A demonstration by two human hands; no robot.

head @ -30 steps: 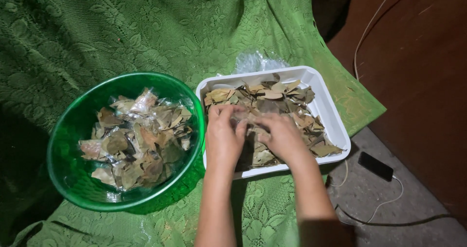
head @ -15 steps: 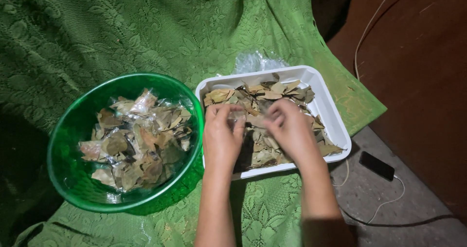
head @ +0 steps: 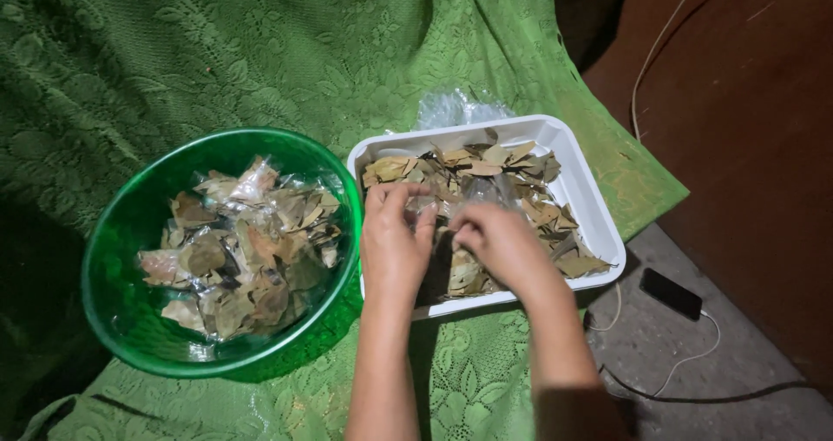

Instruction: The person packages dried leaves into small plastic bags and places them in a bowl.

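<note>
A white rectangular tray holds a heap of dry brown-green leaves. My left hand and my right hand are together over the tray's near half. Between their fingertips they pinch a small clear plastic bag that stands up above the leaves. To the left, a round green plastic bowl holds several small clear packets of leaves.
Everything rests on a green lace cloth. Crumpled clear plastic lies behind the tray. On the grey floor at the right lie a black phone and its white cable. A dark brown surface stands at the far right.
My right hand rose toward the tray's middle, then dropped back closer to me. The clear bag now shows above my fingers. My left hand has stayed in place.
</note>
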